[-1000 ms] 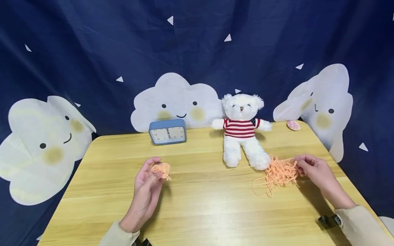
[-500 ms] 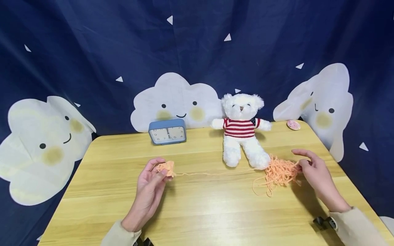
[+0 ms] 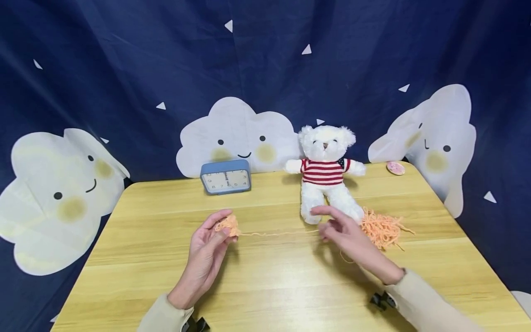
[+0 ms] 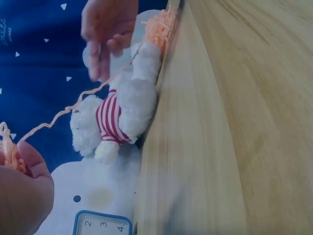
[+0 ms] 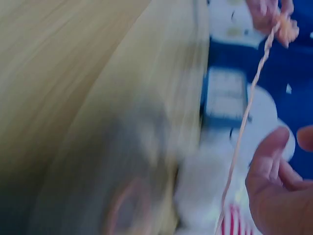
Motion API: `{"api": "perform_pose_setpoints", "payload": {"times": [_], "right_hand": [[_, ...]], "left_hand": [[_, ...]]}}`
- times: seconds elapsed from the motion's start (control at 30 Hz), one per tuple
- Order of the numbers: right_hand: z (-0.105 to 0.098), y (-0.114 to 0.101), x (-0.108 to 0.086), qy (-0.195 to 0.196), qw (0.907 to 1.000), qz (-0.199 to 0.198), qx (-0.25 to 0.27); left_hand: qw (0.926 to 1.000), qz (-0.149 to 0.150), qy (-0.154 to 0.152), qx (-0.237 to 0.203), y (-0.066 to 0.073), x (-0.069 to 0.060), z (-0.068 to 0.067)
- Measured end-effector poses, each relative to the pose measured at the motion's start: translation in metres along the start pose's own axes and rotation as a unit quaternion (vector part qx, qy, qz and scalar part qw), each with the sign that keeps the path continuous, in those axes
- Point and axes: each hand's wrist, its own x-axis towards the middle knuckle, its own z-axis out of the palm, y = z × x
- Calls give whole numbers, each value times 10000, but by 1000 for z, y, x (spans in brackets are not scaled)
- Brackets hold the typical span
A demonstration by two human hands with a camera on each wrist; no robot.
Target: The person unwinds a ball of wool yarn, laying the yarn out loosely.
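Observation:
My left hand [image 3: 207,251] pinches a small wad of peach yarn [image 3: 227,225] between thumb and fingers, left of the table's middle. From it a strand of yarn [image 3: 278,234] runs rightward towards a loose, tangled yarn pile [image 3: 381,230] beside the teddy bear's foot. My right hand [image 3: 350,237] hovers over the table in front of the bear, its index finger stretched out. In the right wrist view, thumb and fingers of the right hand [image 5: 279,196] stand apart, and the strand [image 5: 249,103] passes beside them, not gripped.
A white teddy bear [image 3: 325,173] in a red-striped shirt sits at the back of the wooden table [image 3: 265,286]. A blue clock [image 3: 226,177] stands to its left. Near the back right corner lies a small pink round object [image 3: 395,168]. A dark cloud-print curtain [image 3: 265,60] hangs behind.
The right hand has left the yarn pile's right side and moved left, in front of the bear. The left hand has shifted slightly right, and a strand now stretches from its wad.

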Motion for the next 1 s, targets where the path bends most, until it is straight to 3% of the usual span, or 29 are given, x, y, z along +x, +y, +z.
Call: {"api": "perform_pose_setpoints", "payload": {"times": [0.1, 0.23, 0.47, 0.7, 1.0], "right_hand": [[24, -6, 9, -601, 9980, -153, 113], [53, -13, 18, -1090, 9938, -235, -6], [83, -17, 25, -1327, 9904, 107, 361], [71, -13, 18, -894, 9952, -192, 341], [32, -10, 2, -242, 9987, -228, 377]], "left_hand": [[10000, 5, -41, -2, -1, 0, 0], [9999, 9, -148, -16, -3, -1, 1], [9998, 44, -165, 107, -4, 0, 2], [9996, 128, 30, 243, -3, 1, 0], [9994, 288, 167, 54, -2, -2, -2]]}}
